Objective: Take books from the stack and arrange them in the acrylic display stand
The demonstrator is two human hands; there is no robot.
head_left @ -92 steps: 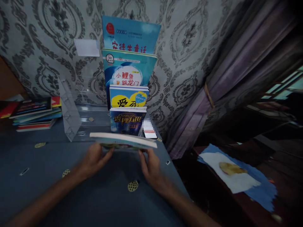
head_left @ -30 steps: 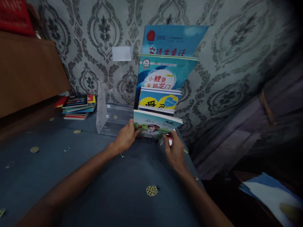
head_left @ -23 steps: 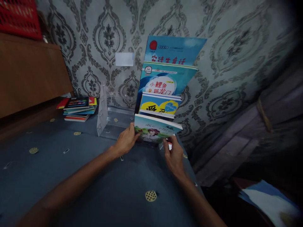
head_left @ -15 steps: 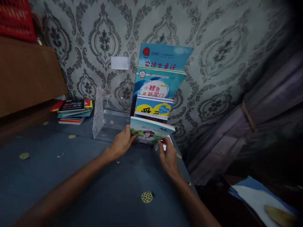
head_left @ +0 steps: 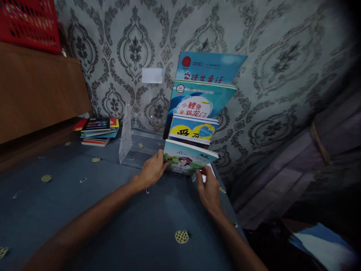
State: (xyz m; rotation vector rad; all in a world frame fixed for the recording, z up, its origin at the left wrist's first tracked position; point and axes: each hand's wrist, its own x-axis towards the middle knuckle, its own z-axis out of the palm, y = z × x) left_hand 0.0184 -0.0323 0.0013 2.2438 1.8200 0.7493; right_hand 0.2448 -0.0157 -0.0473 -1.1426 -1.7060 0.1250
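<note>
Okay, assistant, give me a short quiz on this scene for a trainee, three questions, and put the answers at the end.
1. True or false: the left hand and the right hand hold opposite sides of the front book.

2. Where is the stack of books?
A: in the red basket
B: on the table, to the left of the clear stand
C: on top of the wooden cabinet

3. Fill in the gap: the rearmost standing book has a ___ cover.

Key: 1. True. 2. B. 3. Blue.
</note>
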